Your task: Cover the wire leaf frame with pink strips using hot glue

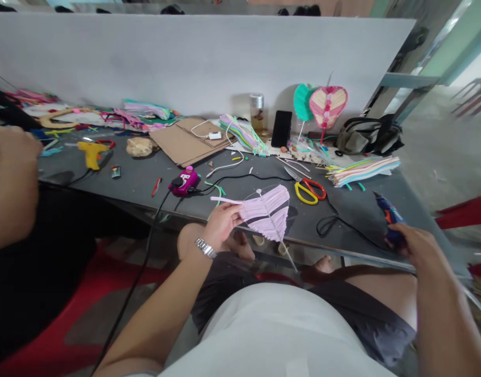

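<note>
Between the thumb and fingers of my left hand [223, 224] is the edge of a lilac pipe-cleaner fan [278, 207], held over the table's front edge. Its wire outline and central stem show, with dark gaps between some lilac strips, and one loose strip end sticks out to the left. Far to the right, my right hand [415, 243] is wrapped round the handle of a dark blue glue gun [389, 212], its nozzle pointing up and left above the table. Scissors [309, 189] with yellow and orange handles lie just beyond the fan.
Pipe-cleaner bundles [364, 170] lie on the grey table [259, 175]. A magenta power socket [185, 180] and black cords lie left of centre. Behind stand a jar [257, 112], a phone [281, 128] and a finished pink fan [328, 107]. A co-worker's arm [12, 183] is at left, near a yellow glue gun [92, 154].
</note>
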Demonstrator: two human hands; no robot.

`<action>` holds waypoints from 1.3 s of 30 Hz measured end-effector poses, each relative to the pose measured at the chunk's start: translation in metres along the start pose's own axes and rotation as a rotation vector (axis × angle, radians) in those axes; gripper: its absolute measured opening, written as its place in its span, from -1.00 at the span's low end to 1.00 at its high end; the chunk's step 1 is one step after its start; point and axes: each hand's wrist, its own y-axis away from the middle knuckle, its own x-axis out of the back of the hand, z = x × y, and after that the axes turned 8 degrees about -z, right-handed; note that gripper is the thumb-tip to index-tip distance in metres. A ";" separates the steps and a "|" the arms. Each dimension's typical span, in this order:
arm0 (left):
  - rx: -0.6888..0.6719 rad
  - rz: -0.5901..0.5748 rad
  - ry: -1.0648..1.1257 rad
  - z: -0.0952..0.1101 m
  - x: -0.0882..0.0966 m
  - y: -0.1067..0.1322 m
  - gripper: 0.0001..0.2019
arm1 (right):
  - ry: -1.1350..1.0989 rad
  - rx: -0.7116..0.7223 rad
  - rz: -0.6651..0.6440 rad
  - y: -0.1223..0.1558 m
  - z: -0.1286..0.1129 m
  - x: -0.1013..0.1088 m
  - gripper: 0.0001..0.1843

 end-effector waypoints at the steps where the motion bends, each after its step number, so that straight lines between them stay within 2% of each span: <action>1: 0.005 -0.002 0.005 -0.001 0.001 0.000 -0.79 | -0.099 0.000 -0.019 0.008 -0.005 0.000 -0.68; 3: 0.014 -0.006 0.013 -0.002 0.001 -0.001 -0.79 | -0.269 -0.007 0.004 0.027 -0.020 -0.004 -0.76; 5: 0.023 -0.008 0.018 -0.003 0.002 0.000 -0.79 | -0.611 0.026 0.193 0.049 -0.039 -0.011 -0.72; 6: 0.028 -0.009 0.018 -0.004 0.001 0.000 -0.79 | -0.709 0.080 0.268 0.060 -0.049 -0.015 -0.71; 7: 0.033 -0.011 0.018 -0.004 0.001 0.001 -0.78 | -0.778 0.091 0.202 0.069 -0.059 -0.019 -0.69; 10: 0.046 -0.024 0.013 -0.007 -0.001 0.004 -0.75 | -0.868 0.006 -0.184 0.090 -0.084 -0.032 -0.74; 11: 0.049 -0.033 0.009 -0.008 -0.002 0.005 -0.74 | -0.864 -0.003 -0.263 0.095 -0.090 -0.037 -0.71; 15: 0.050 -0.066 -0.007 -0.011 -0.005 0.008 -0.68 | -0.735 -0.047 -0.425 0.108 -0.114 -0.058 -0.61; 19: 0.045 -0.047 -0.015 -0.012 -0.009 0.009 -0.68 | -0.770 -0.071 -0.680 0.119 -0.134 -0.086 -0.61; 21: 0.042 -0.045 -0.012 -0.012 -0.010 0.010 -0.68 | -0.770 -0.042 -0.742 0.123 -0.140 -0.102 -0.64; 25: 0.039 -0.043 -0.014 -0.013 -0.010 0.011 -0.64 | -0.620 0.070 -0.756 0.126 -0.143 -0.135 -0.60; 28: 0.027 -0.033 -0.019 -0.015 -0.009 0.012 -0.63 | -0.521 0.114 -0.761 0.125 -0.146 -0.152 -0.53; 34: 0.023 -0.009 -0.007 -0.018 -0.008 0.012 -0.62 | -0.428 0.158 -0.737 0.123 -0.153 -0.167 -0.51; 39: 0.037 -0.018 -0.010 -0.016 -0.009 0.013 -0.65 | -0.288 0.212 -0.600 0.124 -0.152 -0.174 -0.57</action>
